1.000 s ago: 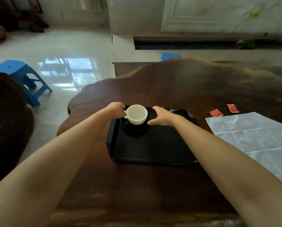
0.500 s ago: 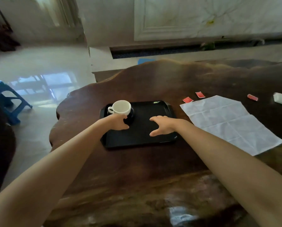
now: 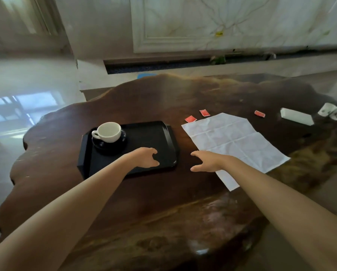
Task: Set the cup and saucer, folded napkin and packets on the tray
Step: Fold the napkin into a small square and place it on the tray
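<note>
A white cup (image 3: 109, 132) stands on a dark saucer (image 3: 103, 146) in the far left corner of the black tray (image 3: 159, 137). My left hand (image 3: 146, 157) hovers over the tray's near right part, fingers apart and holding nothing. My right hand (image 3: 207, 161) is open over the bare wood between the tray and the white napkin (image 3: 234, 141), its wrist over the napkin's near left edge. The napkin lies unfolded and flat, right of the tray. Three red packets (image 3: 190, 118) (image 3: 204, 112) (image 3: 259, 113) lie on the table beyond the napkin.
Everything rests on a dark wooden table (image 3: 163, 202) with a wavy edge. A white box (image 3: 295, 116) and small white items (image 3: 333, 111) sit at the far right. Glossy floor lies to the left, a marble wall behind.
Both hands have let go of the cup and saucer and drawn back to the right. The left hand is now over the tray's right part, the right hand off the tray beside the napkin.
</note>
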Motion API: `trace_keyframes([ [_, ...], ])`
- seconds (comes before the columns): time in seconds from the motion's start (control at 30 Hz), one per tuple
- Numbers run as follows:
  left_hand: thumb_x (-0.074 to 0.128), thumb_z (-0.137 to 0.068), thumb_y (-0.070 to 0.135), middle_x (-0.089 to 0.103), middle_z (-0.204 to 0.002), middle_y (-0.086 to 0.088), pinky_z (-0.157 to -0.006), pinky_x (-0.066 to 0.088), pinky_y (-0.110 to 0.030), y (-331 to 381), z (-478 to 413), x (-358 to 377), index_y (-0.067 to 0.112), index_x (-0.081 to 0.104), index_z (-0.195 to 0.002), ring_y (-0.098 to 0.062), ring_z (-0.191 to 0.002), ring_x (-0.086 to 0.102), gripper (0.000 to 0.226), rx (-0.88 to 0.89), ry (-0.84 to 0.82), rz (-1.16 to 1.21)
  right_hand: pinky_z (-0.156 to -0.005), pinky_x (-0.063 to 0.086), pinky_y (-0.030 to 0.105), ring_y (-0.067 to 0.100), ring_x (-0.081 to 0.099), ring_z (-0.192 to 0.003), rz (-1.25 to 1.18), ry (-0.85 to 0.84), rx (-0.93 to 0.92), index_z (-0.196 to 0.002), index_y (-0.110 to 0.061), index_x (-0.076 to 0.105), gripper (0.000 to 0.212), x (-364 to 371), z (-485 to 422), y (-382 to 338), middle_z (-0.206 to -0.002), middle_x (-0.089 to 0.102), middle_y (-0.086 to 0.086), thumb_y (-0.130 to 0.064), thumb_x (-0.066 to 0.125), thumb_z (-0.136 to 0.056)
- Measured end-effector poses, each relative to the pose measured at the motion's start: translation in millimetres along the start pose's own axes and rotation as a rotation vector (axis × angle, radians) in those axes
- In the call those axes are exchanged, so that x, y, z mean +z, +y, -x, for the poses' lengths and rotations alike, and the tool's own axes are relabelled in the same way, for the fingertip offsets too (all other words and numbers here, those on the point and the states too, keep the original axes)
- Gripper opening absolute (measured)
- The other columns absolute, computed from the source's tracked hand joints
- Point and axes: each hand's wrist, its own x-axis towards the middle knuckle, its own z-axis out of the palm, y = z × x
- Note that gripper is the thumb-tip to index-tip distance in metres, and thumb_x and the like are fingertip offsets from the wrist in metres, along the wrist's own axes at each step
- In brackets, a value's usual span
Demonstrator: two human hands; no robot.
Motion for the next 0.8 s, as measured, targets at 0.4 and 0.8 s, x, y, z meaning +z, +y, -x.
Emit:
trace_keyframes([
  [0.4, 0.048, -0.093, 0.033, 0.041, -0.144, -0.013, -0.104, 0.04, -0.041, 162.2, -132.4, 74.9, 0.013, 0.03, -0.143, -0.031, -0.129, 0.042, 0.057, -0.11, -0.031, 0.079, -0.109, 0.03, 0.038, 0.026, 0.029, -0.138, -0.153, -0.124, -0.001, -0.146, -0.01, 0.022, 0.069, -1.1, -57.9, 212.6, -0.153, 0.024, 0.01, -0.041, 0.051, -0.091],
  [0.8, 0.046, -0.092, 0.028, 0.037, -0.142, -0.012, -0.102, 0.037, -0.047, 208.2, -197.9, 120.1, 0.014, 0.027, -0.142, -0.033, -0.128, 0.035, 0.056, -0.226, 0.022, 0.121, -0.105, 0.029, 0.043, 0.034, 0.021, -0.133, -0.089, 0.008, 0.117, -0.144, -0.018, 0.024, 0.059, 44.1, -106.2, 289.1, -0.15, 0.02, 0.009, -0.038, 0.042, -0.092],
])
